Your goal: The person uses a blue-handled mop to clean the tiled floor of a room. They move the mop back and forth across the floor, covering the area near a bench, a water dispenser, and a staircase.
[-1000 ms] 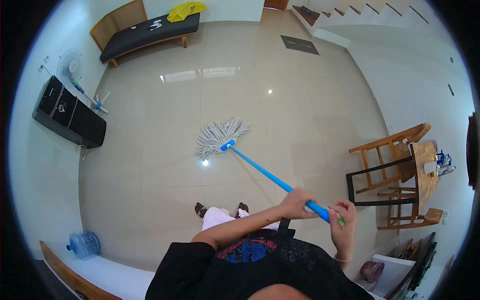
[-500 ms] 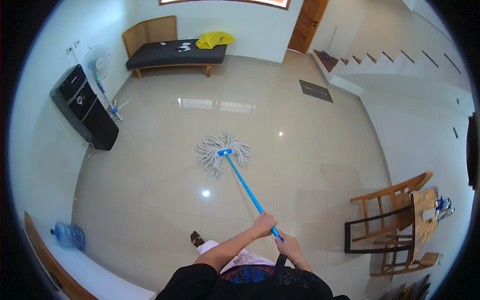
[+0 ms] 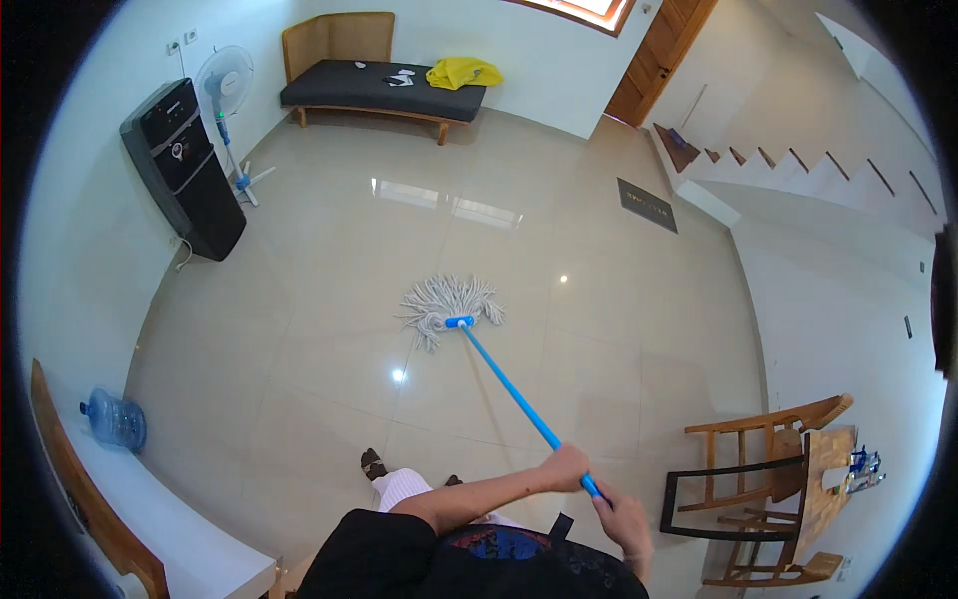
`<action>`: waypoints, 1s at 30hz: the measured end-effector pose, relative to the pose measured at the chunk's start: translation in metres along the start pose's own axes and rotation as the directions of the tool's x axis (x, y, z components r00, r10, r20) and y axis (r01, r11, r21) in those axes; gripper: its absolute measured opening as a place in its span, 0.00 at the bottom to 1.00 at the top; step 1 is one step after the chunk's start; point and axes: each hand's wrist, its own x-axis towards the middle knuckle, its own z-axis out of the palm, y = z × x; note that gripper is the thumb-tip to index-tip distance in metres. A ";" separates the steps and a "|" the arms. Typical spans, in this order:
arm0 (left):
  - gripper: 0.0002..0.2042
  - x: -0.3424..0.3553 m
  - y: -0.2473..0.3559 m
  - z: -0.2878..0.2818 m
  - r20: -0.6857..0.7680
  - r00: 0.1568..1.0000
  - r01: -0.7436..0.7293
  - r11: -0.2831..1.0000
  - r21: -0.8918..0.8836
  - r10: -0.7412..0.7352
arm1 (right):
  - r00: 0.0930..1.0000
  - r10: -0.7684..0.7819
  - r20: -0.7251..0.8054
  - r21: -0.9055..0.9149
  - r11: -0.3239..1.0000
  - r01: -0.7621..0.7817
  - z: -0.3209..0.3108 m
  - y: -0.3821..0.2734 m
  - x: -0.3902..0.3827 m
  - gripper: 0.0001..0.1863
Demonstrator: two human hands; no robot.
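A string mop (image 3: pixel 454 301) with grey-white strands and a blue clamp lies on the glossy tiled floor ahead of me. Its blue pole (image 3: pixel 514 393) slants back toward my body on the right. My left hand (image 3: pixel 566 468) is closed round the upper part of the pole. Just behind it, my right hand (image 3: pixel 621 519) grips the pole near its top end. The strands fan out mostly to the far side of the clamp and to its left.
At the back stands a dark daybed (image 3: pixel 389 90) with a yellow cloth (image 3: pixel 464 73). A black water dispenser (image 3: pixel 187 170) and a fan (image 3: pixel 228 90) line the left wall, with a water jug (image 3: pixel 115 420) nearer. Wooden chairs (image 3: pixel 768 449) and a table (image 3: pixel 828 479) stand right. A dark doormat (image 3: pixel 647 206) lies before the stairs.
Both hands have drawn the mop's pole back toward my body and to the right. The strands now trail to the far side of the clamp. My view has shifted and a foot has moved.
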 end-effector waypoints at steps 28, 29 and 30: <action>0.06 0.034 -0.073 -0.070 0.305 0.940 -0.132 0.987 -0.090 0.153 | 0.938 0.277 0.207 -0.051 0.961 -0.272 -0.005 -0.032 0.083 0.23; 0.06 0.035 -0.078 -0.084 0.329 0.927 -0.149 0.982 -0.120 0.181 | 0.927 0.296 0.230 -0.048 0.955 -0.293 -0.002 -0.028 0.090 0.23; 0.07 0.039 -0.084 -0.096 0.352 0.913 -0.164 0.975 -0.150 0.208 | 0.919 0.312 0.240 -0.031 0.949 -0.314 -0.001 -0.026 0.102 0.22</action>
